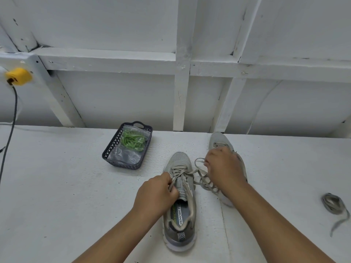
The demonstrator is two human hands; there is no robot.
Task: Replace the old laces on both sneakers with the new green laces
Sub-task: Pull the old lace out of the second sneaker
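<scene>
A grey sneaker (180,221) stands in front of me, toe pointing away, with its old grey lace (202,179) partly undone and trailing to the right. My left hand (155,194) pinches the lace at the sneaker's tongue. My right hand (224,168) grips the loose end of the same lace, above the second grey sneaker (218,141), which it partly hides. The green laces (133,140) lie in a clear bag inside a dark basket (112,149) at the back left. A removed grey lace (332,204) lies coiled at the right.
Everything sits on a white painted surface (57,186) against a white framed wall (182,92). A yellow plug (18,76) with a dark cable (11,126) hangs at the far left.
</scene>
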